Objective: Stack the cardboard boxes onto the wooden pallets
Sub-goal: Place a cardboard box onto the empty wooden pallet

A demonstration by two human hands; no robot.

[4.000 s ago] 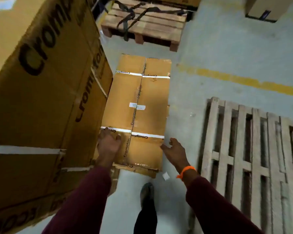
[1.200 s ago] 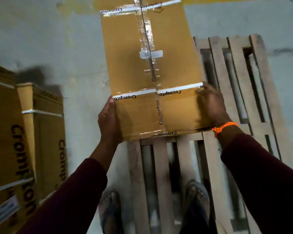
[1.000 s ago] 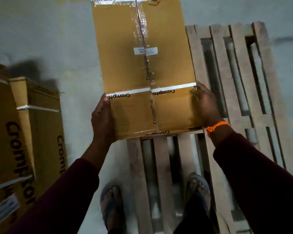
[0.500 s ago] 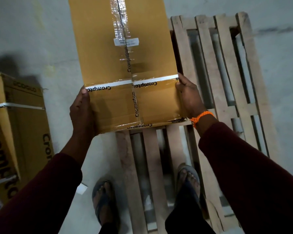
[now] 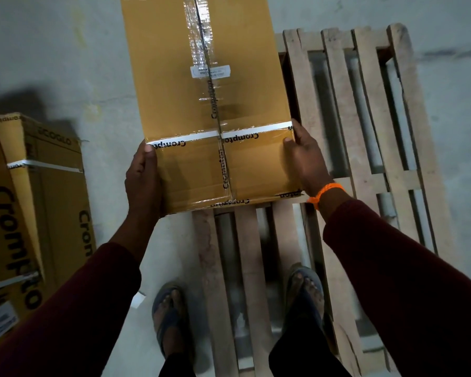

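A long brown cardboard box [image 5: 201, 104], taped and strapped with white bands, is held lengthwise in front of me above the floor. My left hand [image 5: 143, 178] grips its near left edge, thumb on top. My right hand [image 5: 305, 161], with an orange wristband, grips the near right edge. Below and to the right lies a slatted wooden pallet [image 5: 365, 131]; the box overlaps its left side. The box's far end runs out of the top of the view.
Larger printed cardboard boxes [image 5: 38, 213] stand on the grey concrete floor [image 5: 65, 63] at the left. My left foot [image 5: 169, 317] in a sandal is on the floor beside the pallet; my right foot [image 5: 305, 292] stands on the pallet slats.
The box was lifted from the floor beside the stack and carried over to the pallet. Over the last second it has shifted slightly left in view, with both hands keeping their grip.
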